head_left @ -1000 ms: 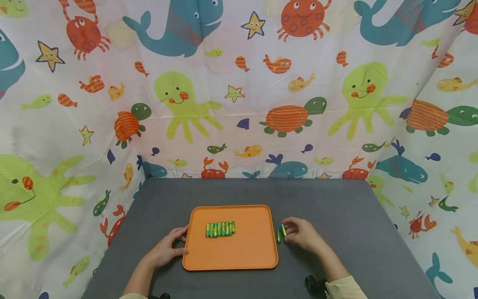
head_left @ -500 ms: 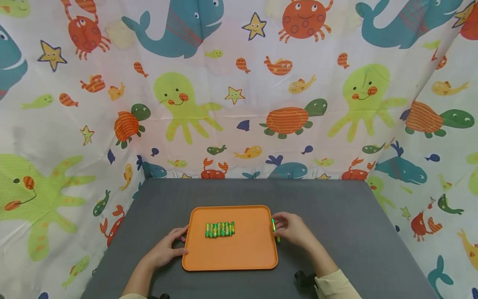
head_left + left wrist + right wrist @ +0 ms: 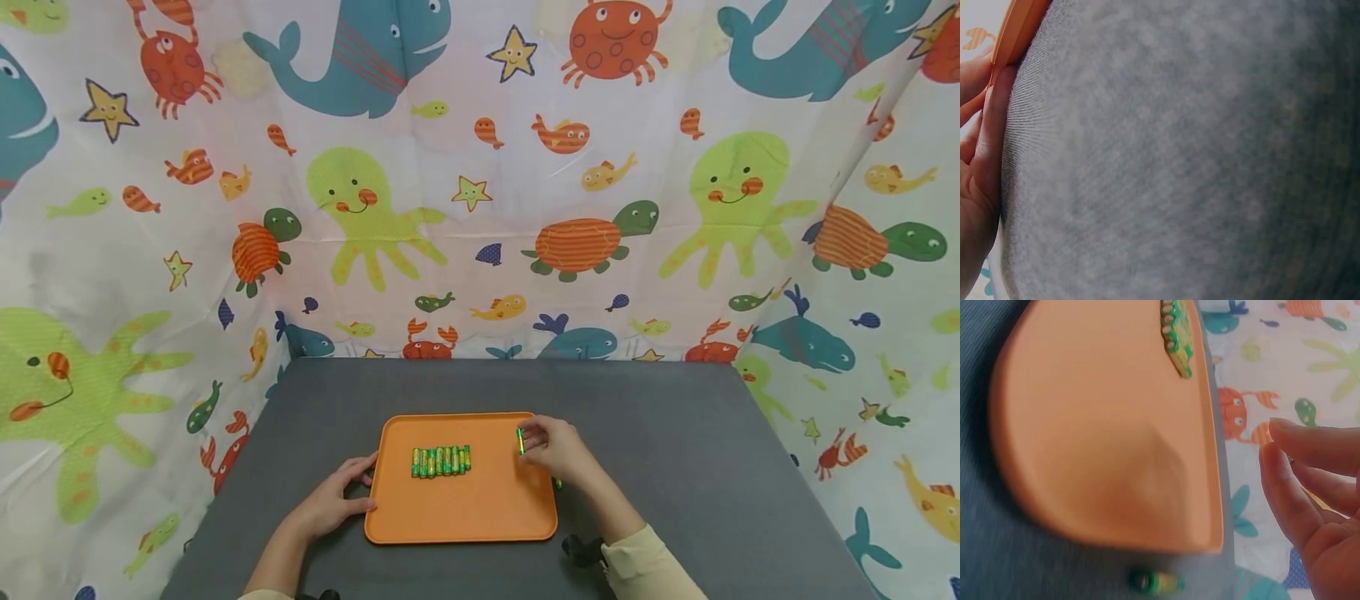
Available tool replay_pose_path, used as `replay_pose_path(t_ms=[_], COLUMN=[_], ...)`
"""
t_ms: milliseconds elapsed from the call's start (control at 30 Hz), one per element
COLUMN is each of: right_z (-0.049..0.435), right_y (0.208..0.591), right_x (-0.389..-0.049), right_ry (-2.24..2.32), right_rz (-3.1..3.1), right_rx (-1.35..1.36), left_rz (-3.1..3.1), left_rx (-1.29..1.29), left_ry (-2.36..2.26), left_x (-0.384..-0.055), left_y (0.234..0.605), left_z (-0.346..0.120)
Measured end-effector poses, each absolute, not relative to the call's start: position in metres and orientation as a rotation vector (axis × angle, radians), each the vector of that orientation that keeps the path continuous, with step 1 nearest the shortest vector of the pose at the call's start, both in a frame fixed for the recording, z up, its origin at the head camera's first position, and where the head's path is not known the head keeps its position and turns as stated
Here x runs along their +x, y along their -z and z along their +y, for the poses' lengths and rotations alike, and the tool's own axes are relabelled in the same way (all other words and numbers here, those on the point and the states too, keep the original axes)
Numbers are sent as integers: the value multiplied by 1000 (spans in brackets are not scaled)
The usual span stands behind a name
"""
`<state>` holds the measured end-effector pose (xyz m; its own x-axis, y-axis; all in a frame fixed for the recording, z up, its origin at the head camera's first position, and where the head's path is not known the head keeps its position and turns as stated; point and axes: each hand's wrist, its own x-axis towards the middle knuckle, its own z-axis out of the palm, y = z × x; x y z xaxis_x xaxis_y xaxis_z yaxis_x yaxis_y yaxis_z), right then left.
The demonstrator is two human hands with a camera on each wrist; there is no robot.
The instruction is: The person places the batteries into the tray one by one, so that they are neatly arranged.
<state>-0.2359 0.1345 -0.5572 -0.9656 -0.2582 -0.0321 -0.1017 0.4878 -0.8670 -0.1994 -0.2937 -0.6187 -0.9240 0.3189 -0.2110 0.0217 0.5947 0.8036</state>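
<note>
An orange tray lies on the dark grey table, with a row of several green-and-yellow batteries side by side in its upper left half. My left hand touches the tray's left edge, thumb and fingertips spread along the rim. Above the tray's upper right corner, my right hand pinches one battery between thumb and fingers. In the right wrist view that held battery is mostly hidden by the fingers. Another battery lies on the table just off the tray's right side, partly covered by my right hand in the head view.
The grey tabletop extends around the tray. A white curtain printed with sea animals hangs behind the table and along both sides.
My right hand has carried the pinched battery left from the table beside the tray to above the tray's right part. My left hand has stayed at the left rim.
</note>
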Motion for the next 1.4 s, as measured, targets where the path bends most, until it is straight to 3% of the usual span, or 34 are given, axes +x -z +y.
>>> replay_pose_path(t_ms=[900,1400], right_z=[59,50], right_y=[602,598], right_x=[-255,-250], right_ry=[1366,1331], right_rz=[2569,2571], right_rx=[-365,-348], left_rz=[2457,2489], left_rx=[287,257], left_ry=[-1305,-1256], left_x=[-200,-200], left_y=[621,622], left_z=[-295,-295])
